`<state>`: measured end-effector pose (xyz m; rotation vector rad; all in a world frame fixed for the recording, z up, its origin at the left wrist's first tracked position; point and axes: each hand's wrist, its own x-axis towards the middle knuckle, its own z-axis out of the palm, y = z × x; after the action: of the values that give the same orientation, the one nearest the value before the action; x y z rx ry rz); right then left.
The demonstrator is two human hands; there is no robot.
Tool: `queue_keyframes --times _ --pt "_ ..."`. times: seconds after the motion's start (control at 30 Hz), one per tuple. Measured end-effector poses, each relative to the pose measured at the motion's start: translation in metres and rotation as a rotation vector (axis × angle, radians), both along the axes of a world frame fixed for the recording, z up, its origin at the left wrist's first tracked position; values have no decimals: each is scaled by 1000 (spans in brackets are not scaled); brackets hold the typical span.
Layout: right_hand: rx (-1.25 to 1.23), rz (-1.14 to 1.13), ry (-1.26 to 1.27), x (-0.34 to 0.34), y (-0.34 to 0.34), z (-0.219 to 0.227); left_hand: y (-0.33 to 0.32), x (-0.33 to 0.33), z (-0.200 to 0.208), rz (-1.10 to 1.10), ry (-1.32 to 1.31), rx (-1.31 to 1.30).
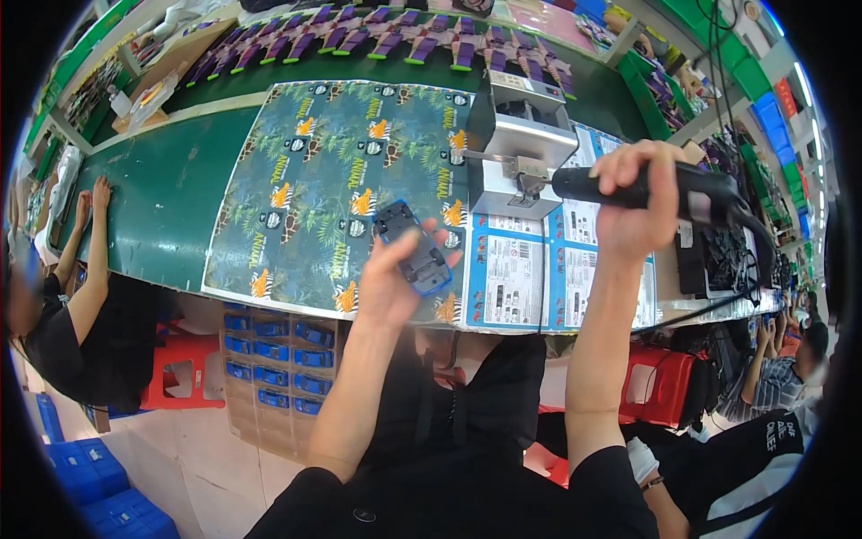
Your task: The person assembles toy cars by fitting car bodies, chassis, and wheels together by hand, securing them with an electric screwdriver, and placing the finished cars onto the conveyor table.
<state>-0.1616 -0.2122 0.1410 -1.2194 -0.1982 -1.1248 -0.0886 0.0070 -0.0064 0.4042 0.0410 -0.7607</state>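
My left hand [386,287] holds a blue toy car [418,256] wheels up, its black underside facing me, above the printed sheet. Fingers and thumb grip the car's sides. At the right, my right hand [634,205] is wrapped round a black electric screwdriver [696,193], which lies level in the grip with its cord trailing down on the right. The screwdriver's tip points left and meets the small metal outlet of a silver screw feeder [503,184]. Whether a screw sits on the tip is too small to tell.
Green jungle-print sheets [310,189] and blue printed sheets [512,278] cover the bench. A black tray of small dark parts [732,260] stands right. Purple pieces [391,43] line the far side. Below left, a cardboard tray [285,431] holds several blue cars. A co-worker's hands [92,202] rest left.
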Motion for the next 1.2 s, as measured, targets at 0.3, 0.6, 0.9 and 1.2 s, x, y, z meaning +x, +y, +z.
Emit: queue_keyframes --times 0.3,0.6,0.9,1.2 --pt "-17 -127 126 30 2 -19 -8 -6 -4 -6 -183 186" --pt "79 -2 426 26 9 -3 -11 -8 -9 65 -119 170" --pt "165 464 94 -33 81 -32 -12 -7 -4 68 -157 201" --pt "158 441 126 -25 92 -46 -14 -10 -1 78 -162 210"
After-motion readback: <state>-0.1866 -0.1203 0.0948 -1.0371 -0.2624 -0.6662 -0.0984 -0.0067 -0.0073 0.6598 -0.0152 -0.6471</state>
